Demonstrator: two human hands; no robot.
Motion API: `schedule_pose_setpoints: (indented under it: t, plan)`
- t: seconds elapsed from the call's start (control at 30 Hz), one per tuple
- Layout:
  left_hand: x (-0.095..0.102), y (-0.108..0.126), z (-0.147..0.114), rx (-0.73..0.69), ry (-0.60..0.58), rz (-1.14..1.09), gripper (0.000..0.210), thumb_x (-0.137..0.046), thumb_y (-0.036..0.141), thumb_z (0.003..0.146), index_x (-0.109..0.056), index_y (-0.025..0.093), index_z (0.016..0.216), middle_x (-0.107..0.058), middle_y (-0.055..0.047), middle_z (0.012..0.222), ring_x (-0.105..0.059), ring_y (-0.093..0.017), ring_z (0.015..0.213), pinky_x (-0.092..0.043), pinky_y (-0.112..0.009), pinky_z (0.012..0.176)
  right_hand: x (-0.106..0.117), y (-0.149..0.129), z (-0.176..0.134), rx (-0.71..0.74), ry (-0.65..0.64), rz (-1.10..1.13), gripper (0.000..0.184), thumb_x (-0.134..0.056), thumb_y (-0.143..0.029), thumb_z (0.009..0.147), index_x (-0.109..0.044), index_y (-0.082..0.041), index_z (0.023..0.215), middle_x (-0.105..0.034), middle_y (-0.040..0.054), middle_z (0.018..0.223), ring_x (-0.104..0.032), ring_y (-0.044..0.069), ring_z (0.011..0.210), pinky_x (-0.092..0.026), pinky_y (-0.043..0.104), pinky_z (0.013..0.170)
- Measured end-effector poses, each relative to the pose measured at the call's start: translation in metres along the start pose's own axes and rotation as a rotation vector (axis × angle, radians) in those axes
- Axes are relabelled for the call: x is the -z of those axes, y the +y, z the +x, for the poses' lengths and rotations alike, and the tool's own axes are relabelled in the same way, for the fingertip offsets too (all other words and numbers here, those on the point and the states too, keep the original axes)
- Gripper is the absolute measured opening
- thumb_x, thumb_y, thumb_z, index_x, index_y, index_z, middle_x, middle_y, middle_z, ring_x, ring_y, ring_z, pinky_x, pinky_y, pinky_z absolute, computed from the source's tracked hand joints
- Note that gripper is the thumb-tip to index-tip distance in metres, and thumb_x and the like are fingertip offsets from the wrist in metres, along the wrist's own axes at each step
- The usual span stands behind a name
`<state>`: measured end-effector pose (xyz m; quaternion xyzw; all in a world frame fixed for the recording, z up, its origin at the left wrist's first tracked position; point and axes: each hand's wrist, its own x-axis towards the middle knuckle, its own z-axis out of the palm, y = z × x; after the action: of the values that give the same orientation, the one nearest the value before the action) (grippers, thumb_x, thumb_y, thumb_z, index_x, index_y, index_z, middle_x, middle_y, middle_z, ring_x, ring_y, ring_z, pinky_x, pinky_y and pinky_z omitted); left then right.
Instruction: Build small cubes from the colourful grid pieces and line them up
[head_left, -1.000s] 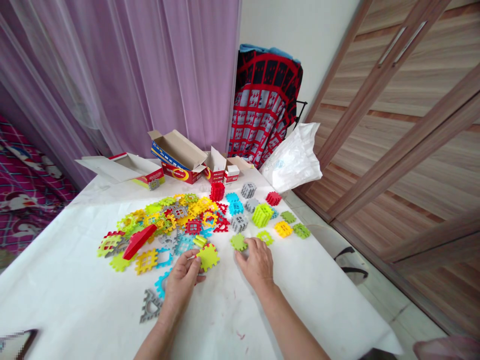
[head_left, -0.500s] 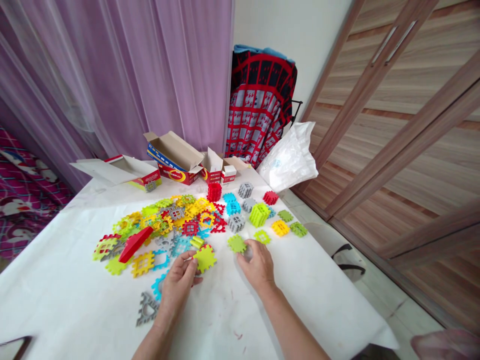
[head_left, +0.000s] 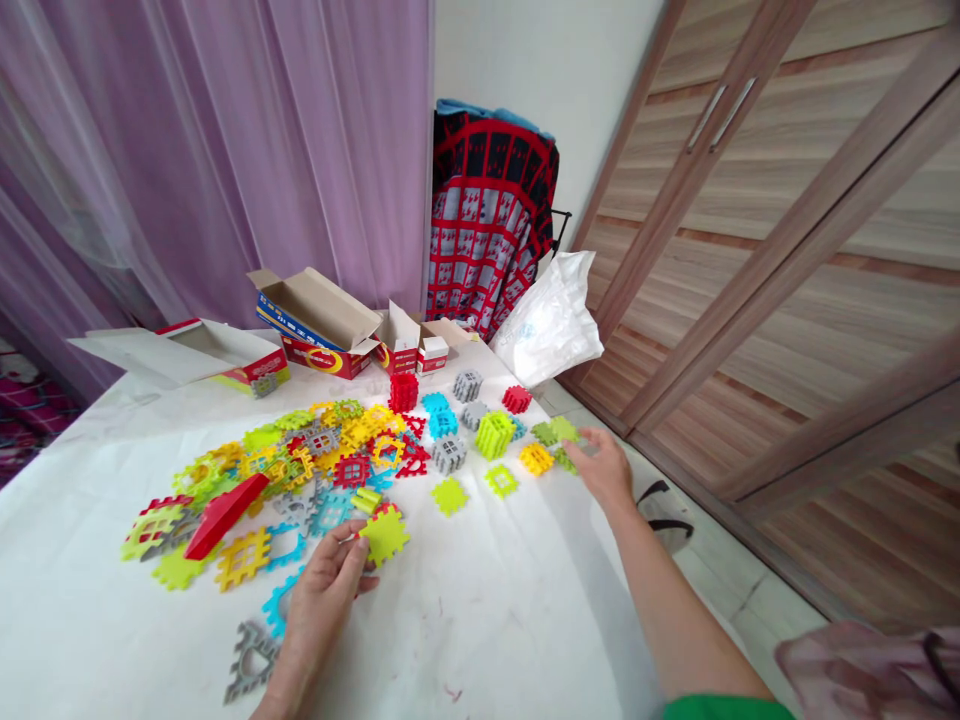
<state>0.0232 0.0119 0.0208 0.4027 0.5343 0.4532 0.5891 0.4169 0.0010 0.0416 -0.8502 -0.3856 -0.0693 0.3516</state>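
My left hand (head_left: 330, 570) pinches a lime-green square tile (head_left: 385, 536) with notched edges, and a bit of red shows along its top edge. Stretched out to the right, my right hand (head_left: 604, 468) has its fingers closed on another light-green tile (head_left: 563, 429). That tile is beside and partly over other green tiles (head_left: 543, 434) lying near the table's right side. A single lime tile (head_left: 450, 495) lies flat between the two hands. Close by are a lime square frame (head_left: 501, 481), a yellow stack (head_left: 536, 460) and a standing lime stack (head_left: 495, 436).
A heap of mixed notched pieces (head_left: 322, 450) covers the left-centre, with a red bar (head_left: 226, 516) on it. Grey stacks (head_left: 449, 454), blue and red ones stand behind. Opened boxes (head_left: 322, 310) and a white plastic bag (head_left: 551, 320) line the back edge.
My right hand has moved from beside the single lime tile to the green tiles at the right, carrying a green tile. My left hand keeps its tile. The view has turned slightly right.
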Motion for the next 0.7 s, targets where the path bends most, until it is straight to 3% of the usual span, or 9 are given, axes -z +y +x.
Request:
schedule_pose_setpoints:
  t: [0.17, 0.37, 0.7]
  plan:
    - [0.000, -0.002, 0.002, 0.004, 0.032, 0.008, 0.072, -0.078, 0.069, 0.045, -0.063, 0.020, 0.096, -0.067, 0.002, 0.066, -0.062, -0.015, 0.057, -0.055, -0.025, 0.048, -0.016, 0.004, 0.048, -0.047, -0.237, -0.192, 0.028, -0.068, -0.040, 0.073, -0.066, -0.025, 0.097, -0.072, 0.0054, 0.105, -0.065, 0.025, 0.101, -0.049, 0.034, 0.083]
    - [0.001, -0.003, 0.002, -0.001, 0.034, 0.037, 0.073, -0.078, 0.070, 0.045, -0.064, 0.021, 0.096, -0.068, 0.001, 0.070, -0.064, -0.016, 0.060, -0.055, -0.025, 0.049, -0.034, 0.005, 0.050, -0.061, -0.274, -0.250, 0.029, -0.069, -0.041, 0.073, -0.067, -0.027, 0.097, -0.072, 0.0037, 0.106, -0.064, 0.027, 0.105, -0.048, 0.038, 0.086]
    - [0.001, 0.001, -0.001, -0.025, 0.038, 0.107, 0.072, -0.077, 0.071, 0.049, -0.064, 0.021, 0.099, -0.073, -0.003, 0.086, -0.067, -0.017, 0.063, -0.056, -0.025, 0.051, -0.038, 0.008, 0.052, -0.079, -0.347, -0.310, 0.033, -0.067, -0.041, 0.074, -0.065, -0.028, 0.104, -0.071, 0.0013, 0.113, -0.062, 0.027, 0.110, -0.046, 0.040, 0.090]
